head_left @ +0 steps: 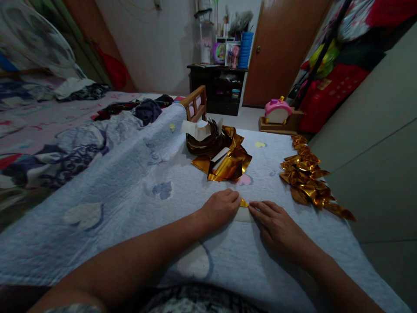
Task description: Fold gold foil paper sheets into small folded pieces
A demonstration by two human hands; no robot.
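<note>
A small gold foil paper (244,203) lies on the pale blue quilt (137,191), mostly covered by my hands. My left hand (221,208) rests knuckles up on its left part, fingers curled down and pressed on it. My right hand (276,221) lies flat to the right, its fingertips touching the paper's right end. Beyond my hands sits a stack of gold foil sheets (228,163) with a white-backed sheet on top. A row of folded gold pieces (306,178) lies at the right edge of the bed.
A dark bundle with white paper (203,139) stands behind the gold sheets. Crumpled clothes (143,108) and blankets cover the bed's left side. A wooden chair back (195,102), a dark shelf (216,82), a brown door (280,48) and a pink toy (276,111) stand beyond.
</note>
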